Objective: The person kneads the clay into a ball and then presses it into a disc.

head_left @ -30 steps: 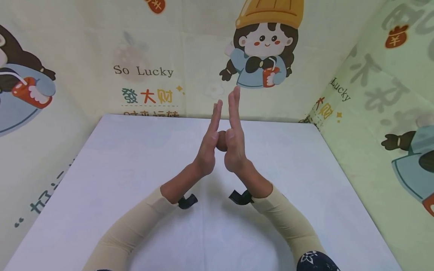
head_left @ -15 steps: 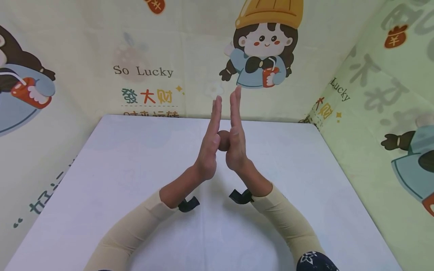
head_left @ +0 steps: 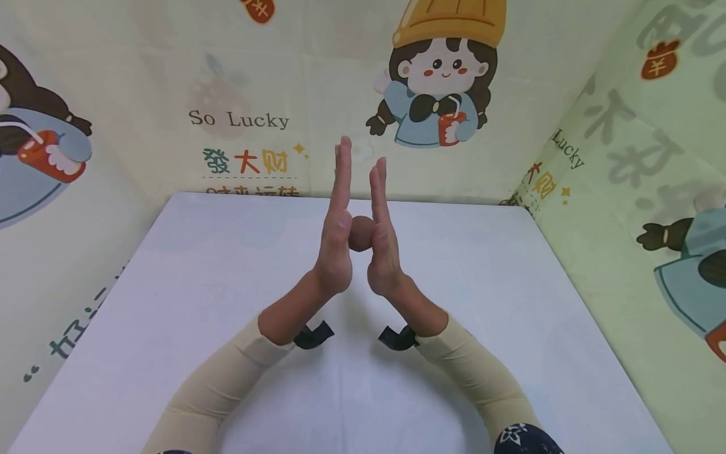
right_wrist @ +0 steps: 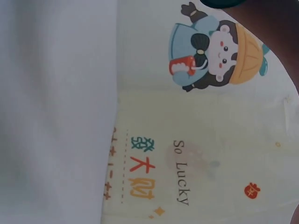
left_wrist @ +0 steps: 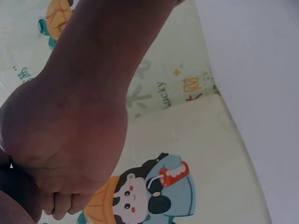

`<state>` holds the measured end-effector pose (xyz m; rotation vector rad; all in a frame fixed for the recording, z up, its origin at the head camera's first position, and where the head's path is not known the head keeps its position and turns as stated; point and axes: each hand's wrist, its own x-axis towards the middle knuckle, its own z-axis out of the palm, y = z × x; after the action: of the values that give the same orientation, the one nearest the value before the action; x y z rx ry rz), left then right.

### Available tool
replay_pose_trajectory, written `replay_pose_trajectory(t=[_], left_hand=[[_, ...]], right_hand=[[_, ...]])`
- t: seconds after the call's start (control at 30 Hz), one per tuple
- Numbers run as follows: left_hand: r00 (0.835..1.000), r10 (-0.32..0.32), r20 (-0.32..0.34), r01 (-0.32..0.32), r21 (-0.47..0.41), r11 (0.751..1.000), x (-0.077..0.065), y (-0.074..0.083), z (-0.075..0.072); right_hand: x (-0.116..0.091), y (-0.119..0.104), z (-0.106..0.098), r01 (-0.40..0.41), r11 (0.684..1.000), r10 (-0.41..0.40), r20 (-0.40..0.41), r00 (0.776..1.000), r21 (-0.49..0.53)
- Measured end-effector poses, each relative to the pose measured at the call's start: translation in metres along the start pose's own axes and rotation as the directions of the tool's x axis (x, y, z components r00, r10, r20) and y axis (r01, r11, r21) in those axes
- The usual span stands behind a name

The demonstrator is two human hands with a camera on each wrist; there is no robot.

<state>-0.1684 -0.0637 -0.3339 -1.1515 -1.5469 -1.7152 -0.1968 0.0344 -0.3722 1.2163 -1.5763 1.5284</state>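
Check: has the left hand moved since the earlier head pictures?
Yes: the left hand has moved leftward in the head view, nearer the wall's "So Lucky" lettering.

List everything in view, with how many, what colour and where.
Round ball: 1, brown, between the palms
Flat tabletop: 1, white, below the hands
Printed wall covering: 3 sides, pale, behind and beside the tabletop
Cartoon figures: at least 3, mostly blue, on the covering
Pouch prints: at least 2, red, back and right sides
Lettering: several, mixed colours, same covering
Curved strips: 2, black, by the wrists
Dark cloth patches: 2, navy, bottom edge
Long fabric sleeves: 2, beige, forearms
Left hand: 1, bare, ball's left
Right hand: 1, bare, ball's right
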Motion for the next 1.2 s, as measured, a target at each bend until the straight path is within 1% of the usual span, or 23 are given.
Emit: replay_pose_trajectory(t=[0.1, 0.3, 0.43, 0.7, 0.9, 1.03, 1.2], left_hand=[[0.999, 0.025, -0.023, -0.024, 0.02, 1.0, 0.007, 0.002, -0.004], [0.995, 0.046, -0.087, -0.042, 0.049, 0.998, 0.017, 0.003, -0.012], [0.989, 0.066, -0.13, -0.057, 0.073, 0.996, 0.019, -0.003, -0.019], [0.98, 0.052, -0.192, -0.039, 0.071, 0.997, 0.02, -0.02, -0.032], [0.97, 0.082, -0.228, -0.062, 0.092, 0.994, 0.024, -0.032, -0.044], [0.967, 0.064, -0.246, -0.044, 0.089, 0.995, 0.025, -0.039, -0.05], [0.967, 0.024, -0.254, -0.005, 0.074, 0.997, 0.024, -0.049, -0.056]], right_hand=[[-0.003, 0.0, 0.003, -0.013, 1.0, 0.013, 0.015, 1.0, 0.014], [-0.011, -0.004, 0.012, -0.04, 0.999, 0.04, 0.04, 0.998, 0.002], [-0.015, -0.004, 0.017, -0.068, 0.998, 0.067, 0.049, 0.997, 0.013], [-0.023, -0.009, 0.024, -0.107, 0.994, 0.104, 0.069, 0.992, 0.037], [-0.029, -0.012, 0.028, -0.127, 0.989, 0.121, 0.073, 0.99, 0.079], [-0.03, -0.014, 0.03, -0.112, 0.99, 0.106, 0.08, 0.991, 0.086], [-0.028, -0.016, 0.03, -0.082, 0.995, 0.077, 0.079, 0.994, 0.059]])
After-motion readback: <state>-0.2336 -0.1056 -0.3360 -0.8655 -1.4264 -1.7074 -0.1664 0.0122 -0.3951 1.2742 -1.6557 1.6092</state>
